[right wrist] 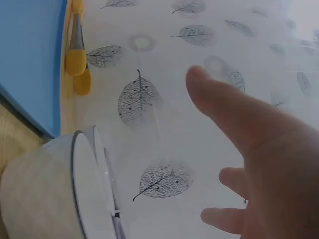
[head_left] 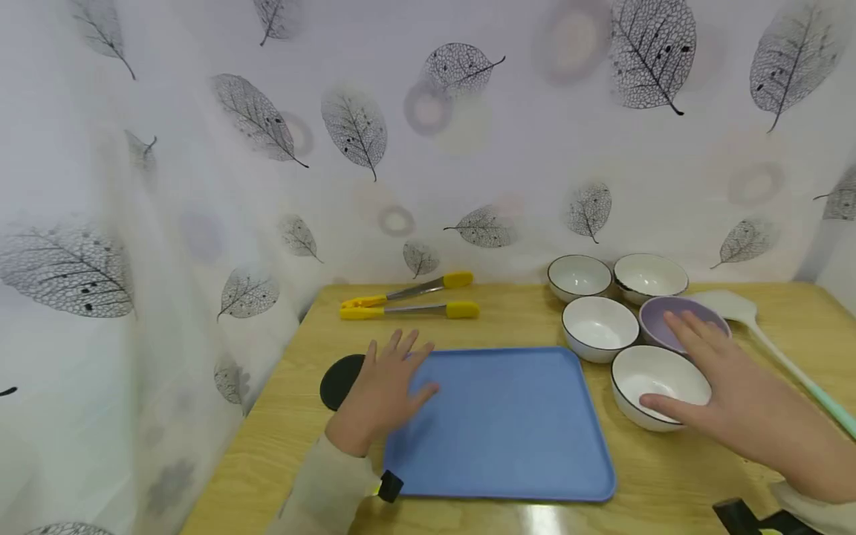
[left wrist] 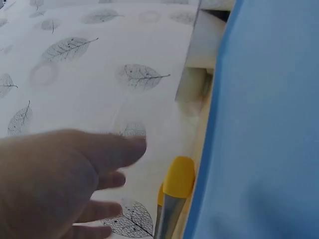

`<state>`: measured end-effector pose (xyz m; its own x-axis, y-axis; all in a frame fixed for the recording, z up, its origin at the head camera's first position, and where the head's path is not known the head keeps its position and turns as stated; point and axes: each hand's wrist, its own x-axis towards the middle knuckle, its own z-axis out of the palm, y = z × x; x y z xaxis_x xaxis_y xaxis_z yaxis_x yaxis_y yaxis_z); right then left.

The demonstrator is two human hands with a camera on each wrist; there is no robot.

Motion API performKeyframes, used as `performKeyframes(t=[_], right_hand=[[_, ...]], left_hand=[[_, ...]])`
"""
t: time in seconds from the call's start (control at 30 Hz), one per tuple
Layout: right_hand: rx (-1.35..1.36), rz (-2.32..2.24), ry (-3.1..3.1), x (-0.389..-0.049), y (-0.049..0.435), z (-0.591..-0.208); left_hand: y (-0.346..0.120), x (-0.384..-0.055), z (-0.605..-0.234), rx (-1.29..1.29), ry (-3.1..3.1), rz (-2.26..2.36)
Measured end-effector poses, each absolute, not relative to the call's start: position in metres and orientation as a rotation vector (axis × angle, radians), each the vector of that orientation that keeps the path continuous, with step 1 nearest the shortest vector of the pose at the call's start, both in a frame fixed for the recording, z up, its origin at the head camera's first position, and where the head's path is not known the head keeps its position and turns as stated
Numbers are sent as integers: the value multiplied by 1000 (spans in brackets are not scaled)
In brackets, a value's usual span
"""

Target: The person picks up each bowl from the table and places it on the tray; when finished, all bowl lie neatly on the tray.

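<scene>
My left hand [head_left: 381,390] hovers with spread fingers over the left edge of a blue tray [head_left: 501,423], holding nothing. It partly hides a black round disc [head_left: 341,383] in the head view. My right hand [head_left: 729,394], fingers extended, is above a white bowl [head_left: 649,379] and a purple bowl [head_left: 675,316] and grips neither. Three more white bowls [head_left: 600,327] stand behind and beside these. Behind the tray lie yellow-tipped tongs [head_left: 428,310], arms spread apart. In the right wrist view the right hand [right wrist: 269,144] is apart from the white bowl [right wrist: 45,194].
A white spatula [head_left: 769,334] with a pale green handle lies right of the bowls, partly behind the right hand. Everything stands on a wooden table [head_left: 267,453]. A white leaf-patterned curtain [head_left: 401,148] hangs along the back and left sides.
</scene>
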<state>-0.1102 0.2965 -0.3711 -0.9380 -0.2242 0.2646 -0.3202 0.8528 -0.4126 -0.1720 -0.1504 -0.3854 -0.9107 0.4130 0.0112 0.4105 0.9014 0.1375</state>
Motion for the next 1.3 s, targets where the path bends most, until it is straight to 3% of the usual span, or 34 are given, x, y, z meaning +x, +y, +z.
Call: performKeyframes(t=[0.2, 0.4, 0.93, 1.3], right_hand=[[51, 1003, -2853, -113, 314, -384], [-67, 1203, -2845, -114, 333, -408], [78, 1453, -2741, -113, 337, -451], [137, 1414, -2721, -109, 324, -459]], left_hand=[[-153, -170, -394, 466, 3077, 273], [-165, -160, -402, 280, 3039, 350], [-172, -162, -433, 125, 2868, 753], [-188, -164, -442, 251, 2839, 944]])
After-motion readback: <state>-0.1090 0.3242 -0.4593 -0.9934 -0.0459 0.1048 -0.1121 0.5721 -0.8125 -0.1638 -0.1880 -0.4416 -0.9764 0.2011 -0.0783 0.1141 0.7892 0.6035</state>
